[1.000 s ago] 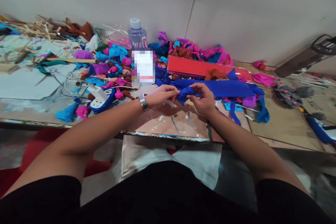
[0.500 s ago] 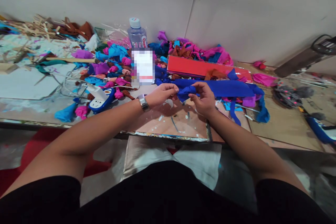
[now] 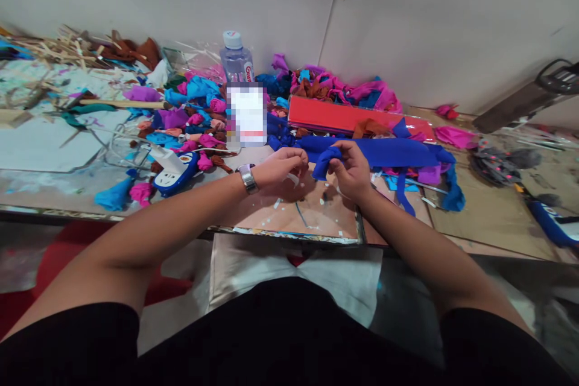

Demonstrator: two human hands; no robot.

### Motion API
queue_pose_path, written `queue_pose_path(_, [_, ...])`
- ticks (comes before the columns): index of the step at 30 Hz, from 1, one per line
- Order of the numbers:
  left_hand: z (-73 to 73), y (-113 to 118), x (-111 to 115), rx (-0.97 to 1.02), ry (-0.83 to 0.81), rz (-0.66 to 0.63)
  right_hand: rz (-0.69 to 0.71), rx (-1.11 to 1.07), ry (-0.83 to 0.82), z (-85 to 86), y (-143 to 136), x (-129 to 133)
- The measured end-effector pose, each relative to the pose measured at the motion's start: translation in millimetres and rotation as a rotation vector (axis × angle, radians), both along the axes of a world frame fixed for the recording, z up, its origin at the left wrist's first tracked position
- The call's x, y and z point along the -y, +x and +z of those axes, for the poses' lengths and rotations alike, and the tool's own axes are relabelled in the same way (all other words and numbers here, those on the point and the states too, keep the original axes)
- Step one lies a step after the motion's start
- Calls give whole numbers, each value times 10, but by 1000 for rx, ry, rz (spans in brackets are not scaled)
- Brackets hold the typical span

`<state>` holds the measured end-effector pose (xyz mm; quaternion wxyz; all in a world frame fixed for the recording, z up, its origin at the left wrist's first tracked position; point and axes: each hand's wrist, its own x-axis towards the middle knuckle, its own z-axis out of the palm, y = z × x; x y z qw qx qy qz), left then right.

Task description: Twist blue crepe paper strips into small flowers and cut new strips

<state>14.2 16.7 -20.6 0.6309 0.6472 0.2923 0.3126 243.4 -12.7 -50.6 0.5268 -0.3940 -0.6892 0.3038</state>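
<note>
My right hand (image 3: 351, 170) pinches a curled piece of blue crepe paper (image 3: 322, 164) between thumb and fingers, above the table. To its left, my left hand (image 3: 283, 167), with a metal watch on the wrist, has its fingers curled together. It is apart from the blue piece, and whatever its fingertips may hold is too small to make out. Behind both hands lies a long strip of blue crepe paper (image 3: 393, 152), next to a flat red packet (image 3: 353, 116).
Many crumpled paper flowers (image 3: 199, 93) lie to the left and back, around a water bottle (image 3: 237, 59). A blue and white power strip (image 3: 175, 175) with a plugged-in adapter sits front left. Pliers (image 3: 75, 119), wooden sticks (image 3: 79, 51) and a dark lamp-like arm (image 3: 511, 99) stand farther out.
My left fingers have come off the blue paper and moved slightly apart from it. The piece, now more curled, stays in my right hand.
</note>
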Motion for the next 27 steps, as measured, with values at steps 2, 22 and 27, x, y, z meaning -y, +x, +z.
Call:
queue_pose_path(2, [22,-7,-1,20,91,-9,15,-46,-21,17,-19,1])
queue_pose_path(22, [-23,-53,18,-237,342,-121,28,-5,-35,81,-18,15])
queue_pose_path(27, [25,-79,-4,-167,218,-179,-1,41,-8,102,-13,16])
